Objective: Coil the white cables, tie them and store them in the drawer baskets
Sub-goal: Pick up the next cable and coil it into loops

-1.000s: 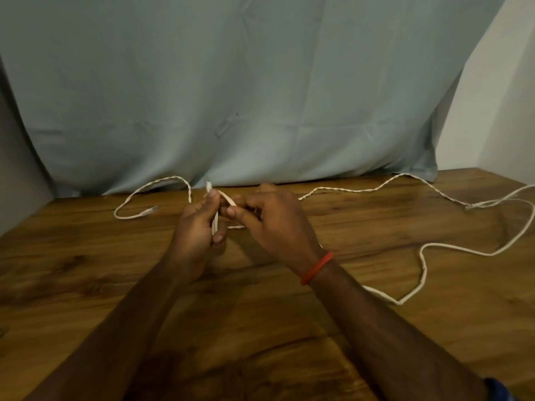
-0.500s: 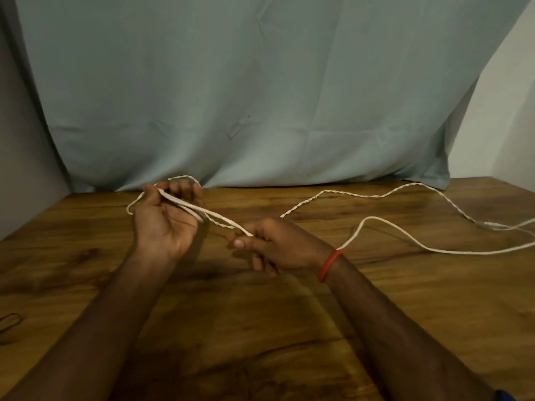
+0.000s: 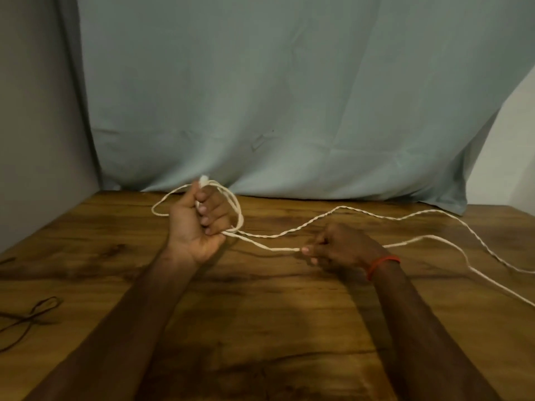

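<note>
Seen through my remote head-camera feed: the person's left hand (image 3: 197, 227), palm turned up towards the lens, has its fingers curled tight round a few loops of the white cable (image 3: 275, 248), with a stubby white cable end (image 3: 203, 178) poking out above the thumb. The loops bulge out either side of the fist, one arc low over the table (image 3: 260, 328) on the left, another hugging the knuckles. I see the right hand (image 3: 338, 247), a thin red band (image 3: 382, 264) round its wrist, pinching a straight run of the same cable between thumb and forefinger, the other fingers tucked under. Part of the cable is smooth and round; another stretch is twisted like rope, and both trail away in loose curves across the table to the right edge. The tabletop is brown wood-grain with dark streaks. Behind it hangs a creased pale blue-green cloth (image 3: 289, 111), flanked by a grey wall (image 3: 34, 111). A thin dark cord (image 3: 37, 311) lies at the table's left edge.
</note>
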The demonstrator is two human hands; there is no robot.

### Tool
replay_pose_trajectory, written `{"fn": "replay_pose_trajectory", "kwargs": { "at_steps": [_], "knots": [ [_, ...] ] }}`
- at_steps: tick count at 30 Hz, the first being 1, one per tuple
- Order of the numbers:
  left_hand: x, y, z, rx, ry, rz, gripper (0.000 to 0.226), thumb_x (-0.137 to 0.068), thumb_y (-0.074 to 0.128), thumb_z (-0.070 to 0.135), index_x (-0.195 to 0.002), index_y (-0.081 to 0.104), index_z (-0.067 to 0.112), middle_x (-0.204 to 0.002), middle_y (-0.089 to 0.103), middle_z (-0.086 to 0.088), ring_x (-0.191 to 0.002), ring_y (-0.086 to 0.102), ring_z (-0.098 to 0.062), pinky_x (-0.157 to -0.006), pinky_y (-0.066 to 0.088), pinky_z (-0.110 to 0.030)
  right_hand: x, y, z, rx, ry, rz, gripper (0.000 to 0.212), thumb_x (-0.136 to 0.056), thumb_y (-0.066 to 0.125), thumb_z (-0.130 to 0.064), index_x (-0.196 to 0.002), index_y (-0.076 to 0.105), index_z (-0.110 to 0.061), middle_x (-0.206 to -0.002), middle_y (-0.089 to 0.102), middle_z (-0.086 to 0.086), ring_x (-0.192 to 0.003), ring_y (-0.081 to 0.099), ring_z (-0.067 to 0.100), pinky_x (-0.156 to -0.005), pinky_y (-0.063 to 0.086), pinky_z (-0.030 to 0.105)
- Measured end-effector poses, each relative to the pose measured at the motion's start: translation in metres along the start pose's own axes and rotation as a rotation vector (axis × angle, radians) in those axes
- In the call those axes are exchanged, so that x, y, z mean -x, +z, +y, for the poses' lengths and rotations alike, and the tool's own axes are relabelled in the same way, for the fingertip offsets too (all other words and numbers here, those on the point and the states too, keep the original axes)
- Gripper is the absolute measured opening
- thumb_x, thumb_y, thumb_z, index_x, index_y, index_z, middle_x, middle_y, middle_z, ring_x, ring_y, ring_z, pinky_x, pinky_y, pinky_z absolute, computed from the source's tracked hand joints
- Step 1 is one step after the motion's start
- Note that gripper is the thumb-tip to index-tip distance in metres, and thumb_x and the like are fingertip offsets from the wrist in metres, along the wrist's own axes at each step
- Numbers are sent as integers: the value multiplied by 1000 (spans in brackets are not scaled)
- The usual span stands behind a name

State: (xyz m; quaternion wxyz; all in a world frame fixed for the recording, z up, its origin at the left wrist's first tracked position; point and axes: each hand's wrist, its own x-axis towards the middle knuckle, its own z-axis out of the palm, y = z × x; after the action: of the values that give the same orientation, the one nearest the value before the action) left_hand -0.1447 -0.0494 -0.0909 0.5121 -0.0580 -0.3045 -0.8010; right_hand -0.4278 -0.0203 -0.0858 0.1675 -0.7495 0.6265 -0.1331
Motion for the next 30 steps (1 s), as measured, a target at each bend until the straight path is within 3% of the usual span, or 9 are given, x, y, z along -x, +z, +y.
{"fn": "replay_pose_trajectory", "kwargs": {
  "at_steps": [2, 6, 8, 11, 16, 18, 22, 26, 30],
  "knots": [
    [0, 6, -6, -62, -54, -27, 38, -101, 42, 38, -68, 48, 20, -55, 26, 9, -42, 21, -4, -37, 14, -19, -5, 1, -2, 165, 76, 239, 47, -81, 68, -66, -65, 71, -22, -65, 68, -5, -69, 65, 17, -69, 53, 33],
    [0, 16, -18, -265, -153, 39, 45, -101, 37, 41, -62, 48, 21, -47, 29, 9, -40, 13, -4, -34, 8, -17, -4, -1, -13, 171, 175, 603, 64, -65, 70, -80, -53, 61, -17, -55, 56, 3, -62, 57, 26, -57, 41, 32],
    [-1, 19, -24, -336, -191, 58, 45, -101, 38, 41, -62, 46, 20, -46, 32, 8, -38, 14, -4, -33, 7, -18, -2, -3, -17, 69, 173, 708, 65, -67, 74, -73, -54, 60, -11, -51, 54, 6, -59, 56, 29, -56, 41, 34],
    [-2, 18, -36, -479, -210, 94, 41, -101, 41, 39, -67, 44, 17, -49, 31, 6, -34, 22, -2, -32, 11, -14, -3, 1, -26, -167, 69, 813, 46, -76, 80, -52, -59, 61, -13, -56, 61, 4, -61, 60, 25, -58, 44, 35],
    [-1, 16, -57, -730, -164, 182, 43, -104, 40, 38, -76, 56, 9, -58, 44, -5, -34, 26, -4, -34, 16, -12, 0, 18, -57, -473, -158, 835, 15, -87, 76, -27, -76, 75, -17, -59, 63, -9, -55, 55, 1, -57, 41, 20],
    [-1, 17, -61, -777, -139, 200, 46, -106, 37, 35, -81, 60, 5, -60, 49, -8, -33, 26, -4, -36, 13, -13, 2, 28, -68, -524, -229, 767, 14, -90, 72, -21, -76, 75, -17, -56, 63, -10, -53, 56, 0, -55, 42, 15],
    [0, 17, -61, -775, -62, 206, 46, -106, 36, 35, -83, 58, 1, -61, 51, -7, -32, 28, -4, -38, 12, -15, 6, 35, -77, -617, -392, 644, 22, -95, 64, -11, -76, 74, -7, -59, 69, -4, -53, 62, 3, -55, 45, 17],
    [-1, 21, -66, -953, 37, 255, 47, -108, 32, 35, -81, 54, 3, -53, 52, 1, -32, 28, -4, -37, 17, -16, 7, 33, -74, -415, -498, 771, 15, -93, 65, -17, -87, 79, -14, -68, 66, -5, -65, 59, 6, -61, 41, 18],
    [-1, 20, -72, -1132, 141, 308, 42, -109, 30, 36, -83, 51, 11, -48, 39, 3, -38, 28, -9, -42, 18, -23, 2, 39, -73, -263, -519, 799, 13, -91, 69, -22, -98, 80, -20, -70, 60, -4, -64, 50, 1, -60, 36, 15]
  ]
}}
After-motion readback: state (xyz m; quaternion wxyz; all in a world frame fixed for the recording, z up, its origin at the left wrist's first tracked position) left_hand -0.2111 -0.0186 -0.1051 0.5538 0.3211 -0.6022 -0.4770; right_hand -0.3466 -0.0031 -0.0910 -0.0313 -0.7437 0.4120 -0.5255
